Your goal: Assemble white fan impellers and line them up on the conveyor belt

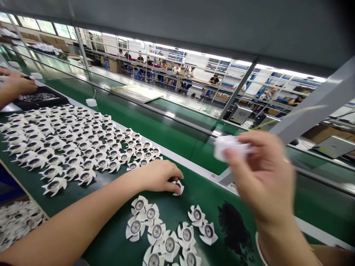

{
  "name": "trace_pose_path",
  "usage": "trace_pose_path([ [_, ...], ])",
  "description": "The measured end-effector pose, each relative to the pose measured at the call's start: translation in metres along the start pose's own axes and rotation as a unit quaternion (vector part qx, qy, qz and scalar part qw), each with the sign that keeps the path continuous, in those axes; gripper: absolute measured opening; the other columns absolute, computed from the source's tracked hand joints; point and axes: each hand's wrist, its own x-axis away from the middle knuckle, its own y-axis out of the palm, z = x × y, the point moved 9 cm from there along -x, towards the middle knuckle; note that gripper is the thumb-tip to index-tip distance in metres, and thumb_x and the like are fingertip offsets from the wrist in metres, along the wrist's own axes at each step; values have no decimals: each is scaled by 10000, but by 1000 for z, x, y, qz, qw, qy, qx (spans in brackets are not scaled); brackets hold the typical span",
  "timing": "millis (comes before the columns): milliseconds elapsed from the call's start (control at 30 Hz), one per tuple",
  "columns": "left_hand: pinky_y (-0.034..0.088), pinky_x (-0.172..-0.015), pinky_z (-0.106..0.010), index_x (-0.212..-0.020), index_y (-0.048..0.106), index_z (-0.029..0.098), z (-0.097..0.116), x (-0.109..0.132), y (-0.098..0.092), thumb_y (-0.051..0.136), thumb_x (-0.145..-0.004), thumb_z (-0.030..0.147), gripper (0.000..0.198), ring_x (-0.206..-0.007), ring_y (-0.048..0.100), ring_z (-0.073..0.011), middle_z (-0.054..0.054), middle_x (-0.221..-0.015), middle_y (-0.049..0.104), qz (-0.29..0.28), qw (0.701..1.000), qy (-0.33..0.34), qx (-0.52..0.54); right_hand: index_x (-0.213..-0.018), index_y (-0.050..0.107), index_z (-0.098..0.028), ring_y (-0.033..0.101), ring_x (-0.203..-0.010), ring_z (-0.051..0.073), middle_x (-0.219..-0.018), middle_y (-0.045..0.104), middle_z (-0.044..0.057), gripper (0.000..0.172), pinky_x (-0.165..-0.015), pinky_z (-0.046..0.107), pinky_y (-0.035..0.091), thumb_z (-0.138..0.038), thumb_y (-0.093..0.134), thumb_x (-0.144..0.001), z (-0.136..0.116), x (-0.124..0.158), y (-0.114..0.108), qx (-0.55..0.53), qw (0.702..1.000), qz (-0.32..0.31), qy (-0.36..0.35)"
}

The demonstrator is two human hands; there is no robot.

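From the head camera, the left hand (156, 177) lies low over a green conveyor belt (116, 240), fingers curled and tips closing on a small vaned part (178, 188), which sits just beyond the other parts. The right hand (262, 173), raised and blurred, pinches a white plastic piece (230, 147) between thumb and fingers, its exact shape hard to tell.

Below the left hand lies a loose cluster of vaned parts (161, 232): thin, matte white pinwheels with curved, pointed blades and grey metallic centres. A much larger field of the same parts (69, 144) spreads in close rows across the belt. Beside the cluster lies a dark granular patch (234, 229). At upper left, a co-worker's hand (16, 83) rests by a black tray (41, 98) of small parts. More parts lie heaped in a pile (16, 221) at lower left.
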Motion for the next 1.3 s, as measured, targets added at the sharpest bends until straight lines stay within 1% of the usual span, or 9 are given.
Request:
trace_pose_path([
  [167, 391, -693, -276, -1080, 697, 279, -18, 1, -20, 632, -867, 483, 302, -850, 640, -175, 35, -970, 724, 76, 996, -49, -20, -756, 574, -198, 598, -828, 153, -986, 580, 35, 264, -715, 288, 527, -348, 791, -736, 42, 7, 78, -190, 959, -176, 118],
  [267, 376, -665, -270, -1030, 713, 295, -27, 3, -25, 606, -882, 444, 236, -823, 637, -170, 45, -920, 732, 98, 992, -77, 0, -760, 586, -194, 607, -916, 167, -1040, 587, 36, 301, -811, 308, 526, -352, 834, -694, 64, 26, 107, -223, 921, -275, 163],
  [367, 363, -631, -256, -997, 729, 283, -30, 5, -32, 556, -910, 397, 224, -748, 623, -150, 33, -846, 729, 107, 990, -87, 28, -796, 615, -204, 586, -1001, 179, -1078, 580, 33, 302, -837, 302, 522, -348, 853, -677, 60, 41, 125, -242, 887, -362, 151],
  [567, 343, -550, -231, -831, 708, 203, -24, 8, -38, 480, -947, 382, 312, -578, 527, -100, 35, -686, 660, 85, 988, -64, 110, -805, 640, -209, 580, -985, 178, -1121, 591, 33, 289, -707, 259, 506, -343, 859, -670, 44, 54, 141, -244, 855, -440, 123],
  [667, 354, -559, -228, -854, 721, 209, -19, 7, -32, 501, -937, 382, 292, -592, 534, -99, 33, -703, 664, 59, 990, -43, 123, -799, 642, -208, 577, -1011, 179, -1084, 602, 22, 249, -748, 262, 509, -292, 845, -683, 42, 61, 145, -243, 839, -472, 117],
  [800, 376, -577, -206, -1046, 732, 266, -14, 6, -18, 632, -860, 371, 236, -652, 587, -101, 38, -808, 707, 1, 990, -27, 141, -798, 665, -211, 578, -926, 154, -959, 625, -14, 247, -790, 268, 466, -167, 848, -638, 42, 67, 148, -150, 851, -498, 75],
  [900, 371, -560, -206, -1077, 727, 285, -15, 6, -9, 671, -823, 339, 265, -651, 597, -110, 43, -796, 708, -31, 988, -39, 144, -803, 683, -214, 570, -866, 141, -924, 637, -25, 249, -760, 257, 432, -132, 842, -629, 41, 67, 148, -79, 862, -497, 64],
  [1100, 399, -667, -231, -1036, 766, 339, -31, 2, 1, 644, -838, 400, 240, -795, 636, -155, 34, -942, 756, -20, 988, -92, 123, -782, 701, -208, 569, -748, 145, -783, 658, -29, 253, -655, 253, 367, -200, 875, -599, 39, 66, 148, 40, 864, -492, 103],
  [1300, 357, -592, -237, -1004, 774, 365, -30, 3, 5, 635, -821, 370, 230, -715, 612, -143, 50, -821, 740, -30, 987, -109, 117, -768, 678, -217, 571, -692, 141, -698, 654, -42, 271, -602, 244, 315, -180, 864, -575, 42, 70, 150, 99, 850, -498, 140],
])
